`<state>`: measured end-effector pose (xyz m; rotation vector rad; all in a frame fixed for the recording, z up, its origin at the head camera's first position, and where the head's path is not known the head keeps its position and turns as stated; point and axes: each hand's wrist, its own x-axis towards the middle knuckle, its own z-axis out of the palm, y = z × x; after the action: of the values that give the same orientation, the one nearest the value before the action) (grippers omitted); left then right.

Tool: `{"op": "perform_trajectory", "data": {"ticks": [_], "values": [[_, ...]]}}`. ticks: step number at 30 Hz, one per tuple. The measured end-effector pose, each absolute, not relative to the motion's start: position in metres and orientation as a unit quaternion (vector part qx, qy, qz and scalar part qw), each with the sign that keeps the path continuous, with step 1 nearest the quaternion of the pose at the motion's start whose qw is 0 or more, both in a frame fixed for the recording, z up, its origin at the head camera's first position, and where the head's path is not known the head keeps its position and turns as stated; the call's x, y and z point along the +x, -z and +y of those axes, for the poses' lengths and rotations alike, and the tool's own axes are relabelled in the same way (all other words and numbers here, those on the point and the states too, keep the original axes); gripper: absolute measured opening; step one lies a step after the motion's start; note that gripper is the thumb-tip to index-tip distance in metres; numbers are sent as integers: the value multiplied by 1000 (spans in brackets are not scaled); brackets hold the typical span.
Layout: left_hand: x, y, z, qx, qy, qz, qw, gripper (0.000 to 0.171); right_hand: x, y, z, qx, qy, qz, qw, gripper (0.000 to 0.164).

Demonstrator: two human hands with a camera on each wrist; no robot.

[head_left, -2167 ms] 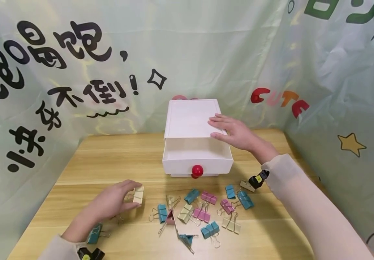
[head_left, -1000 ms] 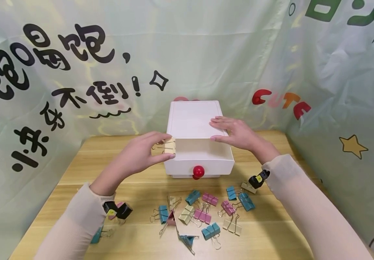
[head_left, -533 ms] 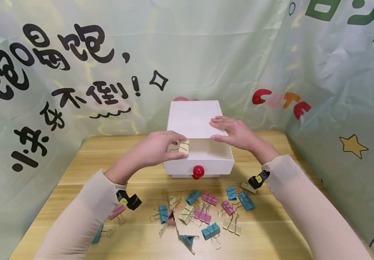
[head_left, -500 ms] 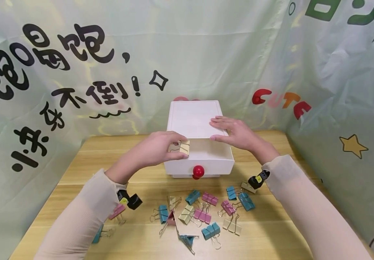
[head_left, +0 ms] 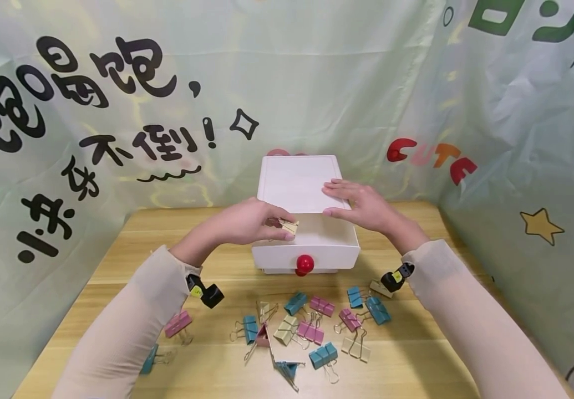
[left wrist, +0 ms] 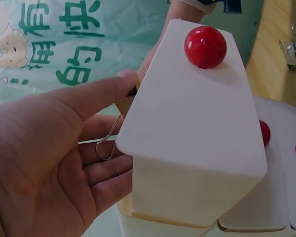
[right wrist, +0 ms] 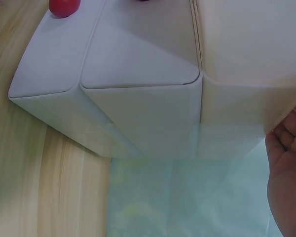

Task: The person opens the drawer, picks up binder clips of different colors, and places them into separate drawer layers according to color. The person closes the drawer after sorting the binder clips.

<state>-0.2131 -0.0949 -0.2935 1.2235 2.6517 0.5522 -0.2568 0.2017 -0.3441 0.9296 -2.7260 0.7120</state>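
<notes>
My left hand point(head_left: 252, 221) pinches a cream binder clip point(head_left: 289, 226) between thumb and fingers, over the pulled-out top drawer point(head_left: 277, 256) of a white drawer box point(head_left: 291, 183). In the left wrist view, the drawer front hides most of the clip; a wire handle point(left wrist: 104, 149) shows beside the fingers. A red knob point(head_left: 304, 263) sits on the drawer front. My right hand point(head_left: 359, 205) rests with fairly straight fingers on the right edge of the box's top. In the right wrist view it is at the right border, beside the box wall point(right wrist: 153, 116).
Several blue, pink and cream binder clips point(head_left: 310, 331) lie scattered on the wooden table point(head_left: 217, 366) in front of the box. A pink clip point(head_left: 178, 323) and a teal clip point(head_left: 150, 359) lie by the left sleeve. A printed curtain point(head_left: 316, 83) stands behind.
My left hand has lifted the cream binder clip from the table's left side and carried it right, over the open drawer; the clip has since tilted. My right hand has stayed on the box.
</notes>
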Motion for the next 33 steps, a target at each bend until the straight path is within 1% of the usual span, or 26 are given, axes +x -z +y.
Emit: {"op": "perform_trajectory", "data": {"ticks": [5, 10, 15, 20, 25, 30, 33], "values": [[-217, 300, -92, 421, -174, 885, 101, 41, -257, 345, 202, 313, -238, -915, 88, 66], [-217, 304, -87, 442, -128, 883, 95, 40, -256, 344, 201, 307, -240, -917, 85, 66], [-217, 305, -89, 443, -126, 884, 84, 41, -256, 344, 201, 307, -241, -917, 83, 66], [-213, 301, -101, 436, -161, 884, 49, 42, -257, 345, 200, 311, -246, -914, 86, 66], [-205, 298, -121, 422, -203, 883, 2, 41, -257, 345, 201, 311, -251, -913, 86, 66], [-196, 303, -145, 399, -238, 885, -38, 39, -256, 345, 201, 307, -251, -914, 84, 66], [-192, 308, -159, 385, -249, 887, -50, 39, -256, 345, 201, 304, -251, -915, 80, 66]]}}
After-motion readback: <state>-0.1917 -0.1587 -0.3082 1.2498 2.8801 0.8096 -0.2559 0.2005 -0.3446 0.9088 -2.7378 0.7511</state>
